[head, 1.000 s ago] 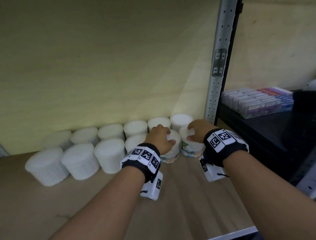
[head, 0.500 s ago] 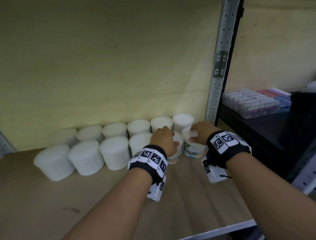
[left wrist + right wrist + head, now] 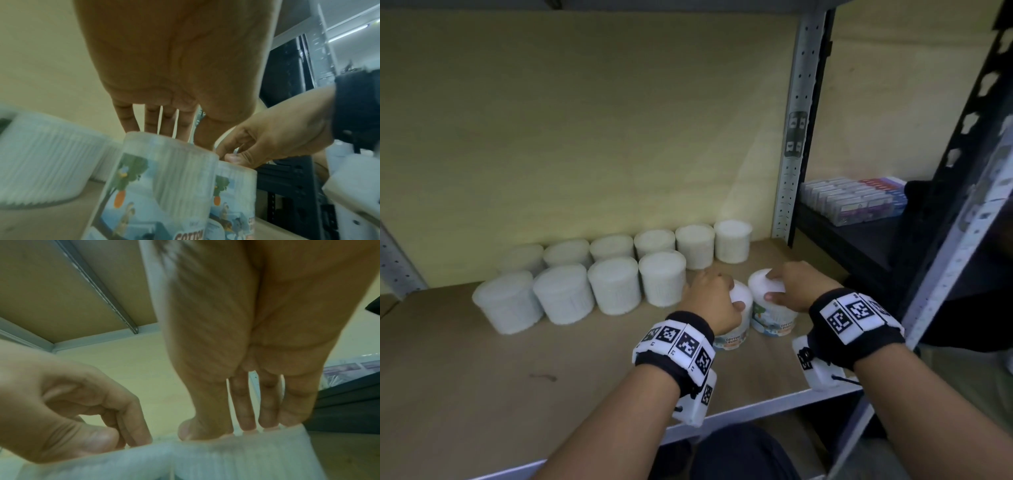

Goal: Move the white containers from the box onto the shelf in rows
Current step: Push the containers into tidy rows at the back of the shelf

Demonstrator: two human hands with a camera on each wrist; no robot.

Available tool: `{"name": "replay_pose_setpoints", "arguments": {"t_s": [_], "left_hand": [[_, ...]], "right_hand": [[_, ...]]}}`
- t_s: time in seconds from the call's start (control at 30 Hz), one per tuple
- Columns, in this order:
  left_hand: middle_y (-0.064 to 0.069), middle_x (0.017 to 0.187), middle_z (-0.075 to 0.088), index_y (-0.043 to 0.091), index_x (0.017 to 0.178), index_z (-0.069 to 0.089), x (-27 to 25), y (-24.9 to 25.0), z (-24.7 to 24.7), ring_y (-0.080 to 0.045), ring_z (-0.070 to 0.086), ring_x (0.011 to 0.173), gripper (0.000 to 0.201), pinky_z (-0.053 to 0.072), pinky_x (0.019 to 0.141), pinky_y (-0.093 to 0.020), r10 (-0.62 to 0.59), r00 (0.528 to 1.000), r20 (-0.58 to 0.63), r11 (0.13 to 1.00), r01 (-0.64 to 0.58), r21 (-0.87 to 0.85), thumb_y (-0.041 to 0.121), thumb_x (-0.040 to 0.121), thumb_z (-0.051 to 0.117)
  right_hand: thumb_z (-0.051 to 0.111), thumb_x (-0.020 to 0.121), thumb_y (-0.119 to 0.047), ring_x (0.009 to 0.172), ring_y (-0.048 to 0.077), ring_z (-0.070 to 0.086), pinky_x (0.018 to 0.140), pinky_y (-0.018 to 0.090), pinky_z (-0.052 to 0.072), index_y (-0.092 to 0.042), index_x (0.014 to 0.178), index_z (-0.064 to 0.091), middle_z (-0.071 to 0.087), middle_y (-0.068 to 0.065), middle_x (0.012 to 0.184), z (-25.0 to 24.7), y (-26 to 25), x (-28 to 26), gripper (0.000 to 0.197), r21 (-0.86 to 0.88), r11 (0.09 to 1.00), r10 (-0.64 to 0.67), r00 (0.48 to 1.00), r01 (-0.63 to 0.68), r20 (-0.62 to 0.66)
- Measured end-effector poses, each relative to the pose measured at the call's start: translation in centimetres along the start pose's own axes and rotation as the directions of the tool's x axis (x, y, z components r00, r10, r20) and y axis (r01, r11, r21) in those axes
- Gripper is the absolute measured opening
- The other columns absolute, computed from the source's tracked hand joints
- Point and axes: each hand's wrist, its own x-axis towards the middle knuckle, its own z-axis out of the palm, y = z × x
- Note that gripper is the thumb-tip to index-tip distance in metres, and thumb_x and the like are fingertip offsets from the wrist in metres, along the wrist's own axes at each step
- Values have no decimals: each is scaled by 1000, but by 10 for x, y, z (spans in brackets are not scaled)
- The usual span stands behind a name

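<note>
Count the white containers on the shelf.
12. Six in the back row, four in the front row, one under the left hand and one under the right hand at that row's right end. None seem hidden.

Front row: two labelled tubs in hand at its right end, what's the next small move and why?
Probably slide both tubs back and left so they close up with the front row, then let go. The left hand grips the left tub and the right hand grips the right tub from above; both sit nearer the shelf edge than that row.
</note>
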Motion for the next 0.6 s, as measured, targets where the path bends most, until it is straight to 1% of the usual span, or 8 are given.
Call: {"name": "replay_pose_setpoints", "arguments": {"t_s": [0.17,0.33,0.6], "left_hand": [[-3,123,49,17,120,54,-29,14,0,-24,40,121,39,35,98,-42,19,1000,8,1000,-19,23,37,87,54],[-2,121,50,17,119,56,-50,24,2,-23,40,120,40,34,102,-42,31,999,-10,999,-31,9,39,86,55],[-3,124,48,18,123,54,-67,33,4,-23,38,123,41,29,103,-43,8,1000,-24,1000,-8,-13,38,88,52]], "right_hand": [[55,93,-40,136,22,39,112,32,31,-18,144,41,42,5,147,3,8,-33,58,20,1000,6,1000,-6,7],[56,92,-42,135,22,42,112,32,33,-18,143,44,45,4,146,7,14,-59,57,28,1000,6,1000,-6,-5],[54,93,-41,135,23,42,112,32,32,-16,143,44,46,5,146,11,16,-76,57,59,998,13,1000,-13,-12]]}}
